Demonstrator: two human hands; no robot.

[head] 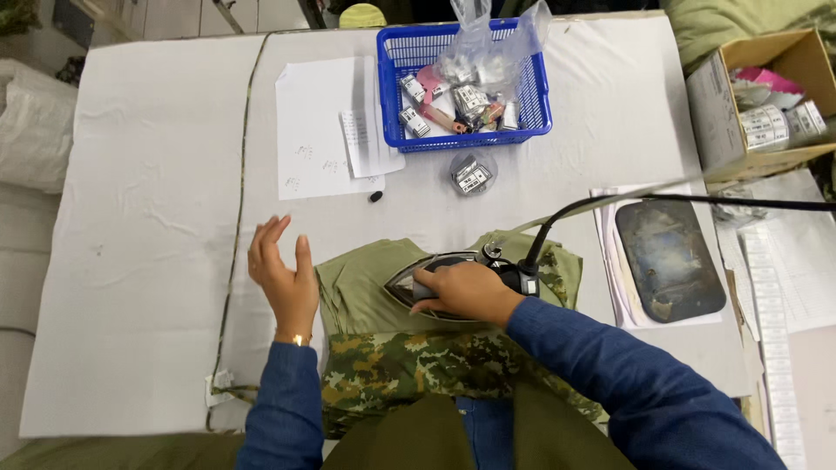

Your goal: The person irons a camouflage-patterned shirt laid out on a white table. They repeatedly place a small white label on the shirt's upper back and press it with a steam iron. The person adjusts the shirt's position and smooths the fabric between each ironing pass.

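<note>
My right hand [463, 293] grips the handle of a dark clothes iron [427, 271] that rests on an olive and camouflage garment [383, 357] at the near edge of the white padded table [148, 261]. A black cord [627, 202] runs from the iron's rear off to the right. My left hand [283, 274] is raised just left of the garment, fingers spread, holding nothing. Both arms wear blue sleeves.
A blue plastic basket [531, 104] of small packets and a clear bag stands at the back. White paper sheets [326, 130] lie left of it. A dark iron rest pad [669, 259] lies right, with a cardboard box [758, 104] beyond it.
</note>
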